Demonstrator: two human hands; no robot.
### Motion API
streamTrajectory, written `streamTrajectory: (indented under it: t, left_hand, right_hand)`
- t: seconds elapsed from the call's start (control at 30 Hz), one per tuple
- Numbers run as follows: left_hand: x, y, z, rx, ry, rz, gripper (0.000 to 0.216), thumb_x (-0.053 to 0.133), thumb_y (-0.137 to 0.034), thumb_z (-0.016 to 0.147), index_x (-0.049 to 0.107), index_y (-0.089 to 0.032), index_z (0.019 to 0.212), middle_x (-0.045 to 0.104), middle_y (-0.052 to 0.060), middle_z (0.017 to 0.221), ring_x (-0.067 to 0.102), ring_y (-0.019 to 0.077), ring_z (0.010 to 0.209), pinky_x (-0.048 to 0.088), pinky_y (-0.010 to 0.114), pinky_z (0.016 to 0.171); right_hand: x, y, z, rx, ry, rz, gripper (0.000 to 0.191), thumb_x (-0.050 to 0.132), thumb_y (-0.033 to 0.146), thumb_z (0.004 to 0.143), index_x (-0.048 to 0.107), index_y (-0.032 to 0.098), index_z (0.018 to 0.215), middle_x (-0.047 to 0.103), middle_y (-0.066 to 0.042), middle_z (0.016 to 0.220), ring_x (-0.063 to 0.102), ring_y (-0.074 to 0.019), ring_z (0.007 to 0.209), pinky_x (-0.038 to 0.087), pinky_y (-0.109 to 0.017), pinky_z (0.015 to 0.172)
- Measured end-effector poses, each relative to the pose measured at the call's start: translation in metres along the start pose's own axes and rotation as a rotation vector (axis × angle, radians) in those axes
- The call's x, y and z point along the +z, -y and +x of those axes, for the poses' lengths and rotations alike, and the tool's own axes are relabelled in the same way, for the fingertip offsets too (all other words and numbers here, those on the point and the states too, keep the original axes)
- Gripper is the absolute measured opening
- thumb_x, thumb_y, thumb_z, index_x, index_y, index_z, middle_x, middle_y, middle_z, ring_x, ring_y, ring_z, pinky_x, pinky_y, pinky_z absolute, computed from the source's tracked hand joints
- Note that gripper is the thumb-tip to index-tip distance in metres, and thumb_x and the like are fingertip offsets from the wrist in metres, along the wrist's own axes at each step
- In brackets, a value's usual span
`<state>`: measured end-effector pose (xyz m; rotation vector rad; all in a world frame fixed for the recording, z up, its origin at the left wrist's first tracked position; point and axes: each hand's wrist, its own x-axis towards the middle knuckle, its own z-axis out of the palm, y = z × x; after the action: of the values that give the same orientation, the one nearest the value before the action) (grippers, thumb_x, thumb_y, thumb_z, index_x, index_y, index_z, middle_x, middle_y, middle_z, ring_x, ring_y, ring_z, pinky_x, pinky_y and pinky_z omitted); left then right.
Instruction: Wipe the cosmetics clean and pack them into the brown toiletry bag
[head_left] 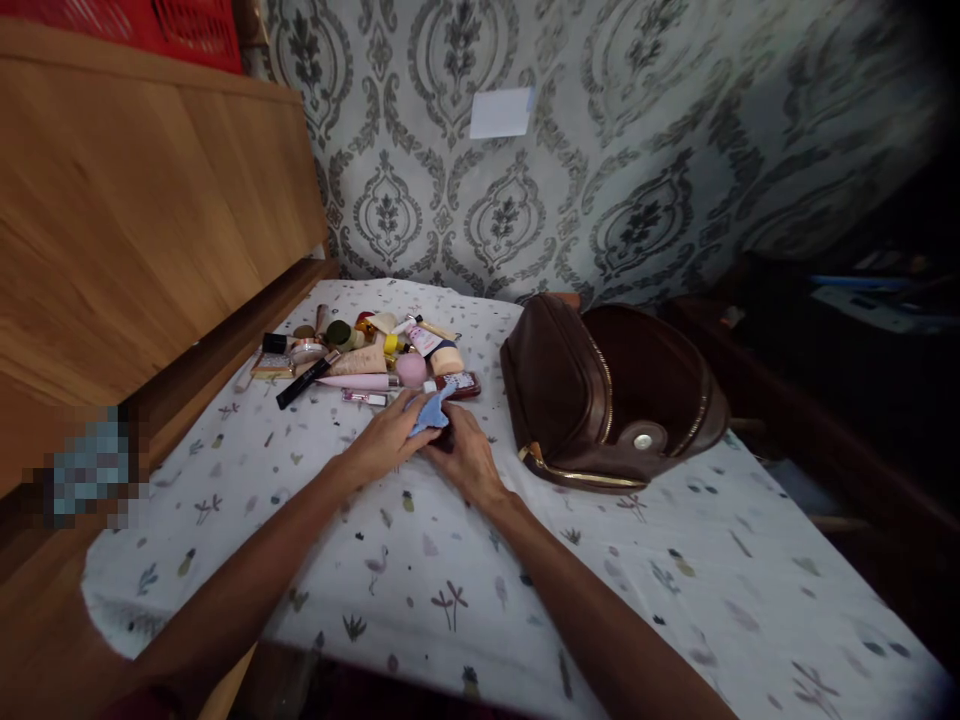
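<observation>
My left hand (386, 440) and my right hand (466, 455) meet at the middle of the table. The fingers of my left hand pinch a small blue cloth (430, 413). My right hand curls over a small dark item (442, 437) that is mostly hidden under the cloth and my fingers. Just beyond them lies a pile of cosmetics (360, 360): tubes, a black pencil, a pink sponge, small jars and a dark red case (461, 384). A brown leather bag (607, 395) with gold zips sits to the right of my hands, lying open.
The table wears a white cloth with small prints (420, 570). A wooden headboard or cabinet (142, 230) runs along the left. Patterned wallpaper (600, 180) is behind, with a white paper note (501, 112) on it. A dark area with clutter is at the right.
</observation>
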<state>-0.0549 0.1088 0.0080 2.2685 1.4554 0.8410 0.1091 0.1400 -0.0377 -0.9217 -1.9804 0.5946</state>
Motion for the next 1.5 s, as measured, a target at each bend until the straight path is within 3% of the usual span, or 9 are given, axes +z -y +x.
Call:
streamTrajectory:
  t: [0.13, 0.33, 0.47, 0.63, 0.87, 1.07, 1.17, 1.33, 1.5]
  left_hand:
    - [-0.009, 0.007, 0.000, 0.032, 0.061, 0.102, 0.049, 0.049, -0.045, 0.095, 0.043, -0.023, 0.138, 0.053, 0.012, 0.123, 0.059, 0.0279, 0.110, 0.050, 0.040, 0.092]
    - [0.000, 0.014, 0.000, -0.005, -0.001, 0.256, 0.052, 0.048, -0.054, 0.093, 0.050, -0.018, 0.130, 0.057, 0.012, 0.111, 0.062, 0.0281, 0.098, 0.052, 0.038, 0.080]
    - [0.001, 0.015, -0.001, -0.044, -0.123, 0.096, 0.043, 0.050, -0.057, 0.090, 0.060, -0.019, 0.108, 0.061, 0.008, 0.098, 0.061, 0.0250, 0.091, 0.050, 0.036, 0.081]
    - [-0.003, 0.016, -0.001, -0.141, -0.247, -0.043, 0.038, 0.033, -0.045, 0.098, 0.060, -0.019, 0.092, 0.064, 0.006, 0.087, 0.060, 0.0211, 0.083, 0.047, 0.035, 0.083]
    - [0.004, 0.025, 0.001, -0.277, -0.325, -0.271, 0.046, 0.030, -0.049, 0.098, 0.061, -0.016, 0.102, 0.068, 0.007, 0.092, 0.062, 0.0211, 0.087, 0.049, 0.034, 0.084]
    - [0.015, 0.013, 0.003, -0.225, -0.217, -0.453, 0.055, 0.032, -0.060, 0.095, 0.064, -0.017, 0.105, 0.071, 0.008, 0.102, 0.064, 0.0226, 0.101, 0.049, 0.036, 0.094]
    - [0.020, 0.010, 0.003, -0.233, -0.235, -0.473, 0.053, 0.036, -0.062, 0.093, 0.064, -0.017, 0.099, 0.070, 0.008, 0.097, 0.063, 0.0223, 0.098, 0.050, 0.035, 0.091]
    - [0.018, 0.016, 0.002, -0.291, -0.325, -0.430, 0.043, 0.037, -0.054, 0.095, 0.056, -0.018, 0.079, 0.058, 0.001, 0.072, 0.055, 0.0166, 0.070, 0.046, 0.028, 0.067]
    - [0.011, 0.017, 0.003, -0.262, -0.329, -0.391, 0.031, 0.044, -0.045, 0.092, 0.053, -0.019, 0.077, 0.054, -0.002, 0.070, 0.051, 0.0151, 0.068, 0.042, 0.027, 0.067]
  right_hand:
    - [-0.004, 0.002, 0.002, 0.067, 0.027, 0.098, 0.050, 0.070, 0.028, 0.076, 0.056, 0.018, 0.123, 0.066, -0.011, 0.115, 0.063, -0.0274, 0.103, 0.051, -0.043, 0.091]
    - [-0.004, 0.000, 0.002, 0.063, 0.055, 0.124, 0.056, 0.073, 0.029, 0.074, 0.056, 0.018, 0.126, 0.066, -0.010, 0.117, 0.061, -0.0272, 0.106, 0.050, -0.042, 0.093]
    - [-0.002, 0.000, 0.001, 0.026, 0.071, 0.092, 0.063, 0.074, 0.030, 0.074, 0.053, 0.018, 0.131, 0.063, -0.012, 0.120, 0.060, -0.0286, 0.111, 0.049, -0.045, 0.097]
    - [0.000, 0.004, 0.000, -0.061, 0.117, 0.118, 0.062, 0.074, 0.028, 0.074, 0.053, 0.019, 0.132, 0.062, -0.013, 0.125, 0.058, -0.0276, 0.116, 0.046, -0.044, 0.102]
    - [-0.001, 0.006, 0.003, 0.206, 0.050, 0.431, 0.058, 0.078, 0.036, 0.070, 0.057, 0.019, 0.121, 0.068, -0.008, 0.114, 0.064, -0.0245, 0.104, 0.049, -0.042, 0.098]
    - [0.001, 0.005, 0.006, 0.288, -0.028, 0.710, 0.054, 0.075, 0.044, 0.071, 0.052, 0.021, 0.113, 0.067, -0.009, 0.117, 0.063, -0.0235, 0.108, 0.051, -0.040, 0.095]
    - [0.000, 0.008, 0.004, 0.269, -0.004, 0.609, 0.053, 0.074, 0.046, 0.073, 0.051, 0.021, 0.113, 0.067, -0.009, 0.114, 0.064, -0.0231, 0.104, 0.051, -0.039, 0.092]
    - [0.001, 0.015, -0.001, 0.244, 0.122, 0.300, 0.058, 0.077, 0.041, 0.071, 0.049, 0.020, 0.118, 0.066, -0.004, 0.104, 0.063, -0.0225, 0.095, 0.050, -0.041, 0.090]
    - [0.004, 0.013, -0.005, 0.119, 0.090, 0.123, 0.066, 0.082, 0.031, 0.066, 0.052, 0.021, 0.124, 0.056, -0.010, 0.124, 0.052, -0.0280, 0.117, 0.042, -0.047, 0.104]
